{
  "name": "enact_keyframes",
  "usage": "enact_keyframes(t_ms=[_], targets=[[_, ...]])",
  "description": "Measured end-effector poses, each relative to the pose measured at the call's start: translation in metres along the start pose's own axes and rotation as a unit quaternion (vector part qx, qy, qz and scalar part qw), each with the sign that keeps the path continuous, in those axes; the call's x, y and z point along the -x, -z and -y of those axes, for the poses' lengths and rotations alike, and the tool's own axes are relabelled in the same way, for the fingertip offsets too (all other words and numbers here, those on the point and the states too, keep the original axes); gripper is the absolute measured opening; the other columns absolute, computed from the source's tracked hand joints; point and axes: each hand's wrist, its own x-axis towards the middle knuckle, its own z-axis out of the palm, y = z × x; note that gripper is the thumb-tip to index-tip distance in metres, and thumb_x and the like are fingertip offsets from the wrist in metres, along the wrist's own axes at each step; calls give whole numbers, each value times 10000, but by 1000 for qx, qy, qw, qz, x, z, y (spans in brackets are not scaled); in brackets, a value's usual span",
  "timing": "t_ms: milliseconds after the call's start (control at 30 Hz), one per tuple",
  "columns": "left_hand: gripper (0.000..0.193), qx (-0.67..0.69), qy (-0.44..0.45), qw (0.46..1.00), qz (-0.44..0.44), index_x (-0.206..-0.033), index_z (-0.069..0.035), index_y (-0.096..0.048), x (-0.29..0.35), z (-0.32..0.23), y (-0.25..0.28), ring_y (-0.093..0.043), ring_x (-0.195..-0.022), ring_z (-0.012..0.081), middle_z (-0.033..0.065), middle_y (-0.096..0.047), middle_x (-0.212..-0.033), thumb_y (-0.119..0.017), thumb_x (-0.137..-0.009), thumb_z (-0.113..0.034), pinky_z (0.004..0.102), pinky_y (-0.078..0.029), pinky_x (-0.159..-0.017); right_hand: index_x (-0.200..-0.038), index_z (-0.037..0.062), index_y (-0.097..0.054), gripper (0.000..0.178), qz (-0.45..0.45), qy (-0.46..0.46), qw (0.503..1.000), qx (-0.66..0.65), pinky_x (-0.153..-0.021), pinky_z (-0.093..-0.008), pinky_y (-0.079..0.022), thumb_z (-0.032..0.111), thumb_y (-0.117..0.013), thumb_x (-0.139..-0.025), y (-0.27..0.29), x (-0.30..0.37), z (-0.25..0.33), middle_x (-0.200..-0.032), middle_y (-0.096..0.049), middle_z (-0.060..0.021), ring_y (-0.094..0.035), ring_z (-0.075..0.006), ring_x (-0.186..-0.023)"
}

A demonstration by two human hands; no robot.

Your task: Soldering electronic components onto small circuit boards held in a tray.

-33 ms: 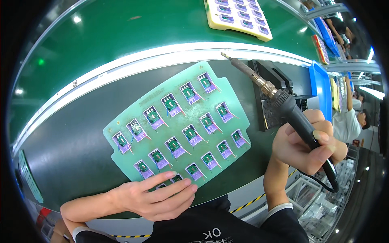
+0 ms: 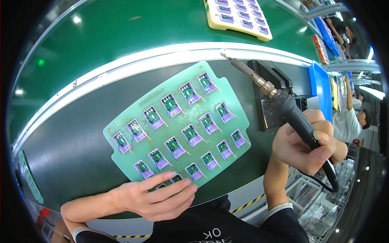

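Observation:
My right hand (image 2: 310,141) is closed around the black handle of a soldering iron (image 2: 292,109). Its metal tip points up and to the left, above the white rail. A light green tray (image 2: 178,125) lies tilted on the dark bench mat, with rows of purple housings. Each housing that shows clearly holds a small green circuit board (image 2: 189,92) with thin red and blue wires. My left hand (image 2: 160,198) rests with fingers stretched over the tray's near edge, partly covering some of the housings. Nothing is visible in its fingers.
Behind the iron stands a black soldering stand (image 2: 267,113), with a blue bin (image 2: 320,89) to its right. Beyond the white rail (image 2: 162,54), a cream tray (image 2: 239,30) of similar housings sits on a green surface. Another green tray (image 2: 30,176) lies far left. People work at the far right.

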Motion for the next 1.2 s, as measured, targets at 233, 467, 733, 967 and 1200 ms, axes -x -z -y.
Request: enact_keyframes(t_ms=[233,467,733,967,1200], targets=[[163,4,-2,1000,4,-969,-144,-614,0,0,-2,-543,-1076,174,26,-577,-1147,-569,-824,-205,358,-416,-967,-918,88,-385,298,-10,17,999,-38,-408,-253,-396,364,-497,-920,0,0,-4,-573,-456,-38,-450,-146,-404],[177,11,-3,1000,14,-990,-138,-604,0,-1,-1,-537,-1084,173,31,-572,-1153,-559,-833,-207,360,-416,-966,-909,82,-388,279,-11,42,998,-51,-390,-256,-391,339,-493,-925,-1,0,-7,-571,-469,-44,-468,-154,-396],[208,15,8,1000,19,-1020,-131,-588,3,-2,-1,-531,-1094,179,42,-569,-1159,-559,-836,-223,377,-427,-955,-918,57,-409,249,-20,74,995,-64,-372,-259,-396,294,-487,-925,-6,0,-12,-559,-473,-43,-477,-157,-388],[236,13,31,999,14,-1042,-115,-577,-1,-2,-3,-534,-1088,188,49,-567,-1153,-581,-830,-218,357,-447,-946,-914,57,-406,273,-23,78,995,-60,-353,-257,-395,314,-497,-921,-4,-1,-13,-552,-474,-41,-482,-158,-379],[257,10,21,1000,16,-1068,-115,-564,-1,-2,-3,-535,-1090,197,62,-563,-1159,-574,-837,-228,347,-441,-952,-846,31,-462,195,-51,139,985,-91,-380,-192,-338,193,-379,-916,-12,-6,-17,-536,-435,-35,-374,-80,-369]])
